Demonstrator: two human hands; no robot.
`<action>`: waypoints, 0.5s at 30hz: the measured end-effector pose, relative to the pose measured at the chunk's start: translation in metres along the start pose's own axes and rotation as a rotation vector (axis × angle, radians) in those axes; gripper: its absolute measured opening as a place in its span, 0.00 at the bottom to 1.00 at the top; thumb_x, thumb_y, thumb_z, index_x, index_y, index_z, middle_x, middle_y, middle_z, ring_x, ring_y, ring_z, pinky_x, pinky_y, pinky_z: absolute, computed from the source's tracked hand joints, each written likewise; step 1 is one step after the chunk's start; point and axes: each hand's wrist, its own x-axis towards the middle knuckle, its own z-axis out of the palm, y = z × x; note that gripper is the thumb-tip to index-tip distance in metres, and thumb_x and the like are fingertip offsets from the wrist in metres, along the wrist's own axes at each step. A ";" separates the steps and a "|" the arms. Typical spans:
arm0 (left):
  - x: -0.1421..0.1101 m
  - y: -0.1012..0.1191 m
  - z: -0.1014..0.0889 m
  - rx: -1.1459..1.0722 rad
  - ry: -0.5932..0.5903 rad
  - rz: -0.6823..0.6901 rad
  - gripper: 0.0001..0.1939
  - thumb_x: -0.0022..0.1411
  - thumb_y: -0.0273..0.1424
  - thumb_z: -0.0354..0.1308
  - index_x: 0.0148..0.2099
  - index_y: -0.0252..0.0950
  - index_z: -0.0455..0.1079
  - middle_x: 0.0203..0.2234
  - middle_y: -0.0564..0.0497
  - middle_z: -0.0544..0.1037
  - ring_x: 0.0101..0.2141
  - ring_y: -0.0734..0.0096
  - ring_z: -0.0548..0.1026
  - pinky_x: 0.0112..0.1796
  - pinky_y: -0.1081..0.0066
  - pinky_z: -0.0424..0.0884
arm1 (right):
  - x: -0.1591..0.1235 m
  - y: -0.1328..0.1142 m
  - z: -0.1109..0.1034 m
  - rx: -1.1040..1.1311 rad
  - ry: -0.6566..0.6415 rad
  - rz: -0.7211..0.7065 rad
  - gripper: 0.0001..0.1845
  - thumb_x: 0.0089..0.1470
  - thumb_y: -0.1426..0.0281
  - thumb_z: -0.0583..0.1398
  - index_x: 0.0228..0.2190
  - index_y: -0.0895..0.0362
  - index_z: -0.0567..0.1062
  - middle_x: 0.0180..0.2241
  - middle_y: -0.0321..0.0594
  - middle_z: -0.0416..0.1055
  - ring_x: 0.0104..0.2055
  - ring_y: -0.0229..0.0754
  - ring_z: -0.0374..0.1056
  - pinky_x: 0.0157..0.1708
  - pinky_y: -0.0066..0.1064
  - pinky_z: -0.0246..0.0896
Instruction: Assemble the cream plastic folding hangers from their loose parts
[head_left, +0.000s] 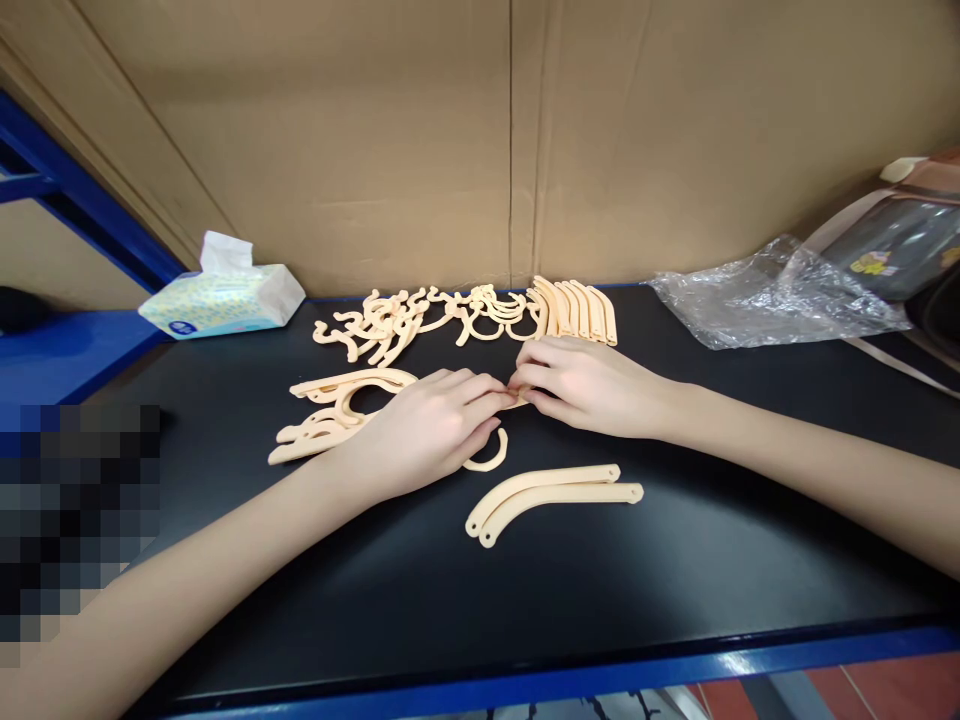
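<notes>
My left hand [431, 425] and my right hand [585, 385] meet over the middle of a black tabletop [675, 560], fingers pinched together on a small cream plastic piece [517, 401] that is mostly hidden between them. A curved hook part [487, 460] pokes out under my left hand. Two long curved cream arms [551, 495] lie just in front of my hands. To the left sits a small stack of hanger pieces [337, 410]. Along the back lie a jumble of hook parts [420, 320] and a neat row of curved arms [577, 310].
A tissue pack [225, 295] stands at the back left by a blue shelf frame [82, 210]. Crumpled clear plastic [765, 295] and a bag [900, 230] lie at the back right. A cardboard wall [510, 140] backs the table.
</notes>
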 end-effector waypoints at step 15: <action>0.002 0.000 -0.001 0.002 0.002 0.015 0.15 0.71 0.29 0.46 0.55 0.34 0.68 0.46 0.48 0.75 0.42 0.64 0.72 0.45 0.63 0.68 | 0.001 0.000 0.003 -0.040 0.022 -0.016 0.15 0.65 0.70 0.50 0.38 0.61 0.76 0.38 0.46 0.70 0.39 0.45 0.67 0.41 0.36 0.62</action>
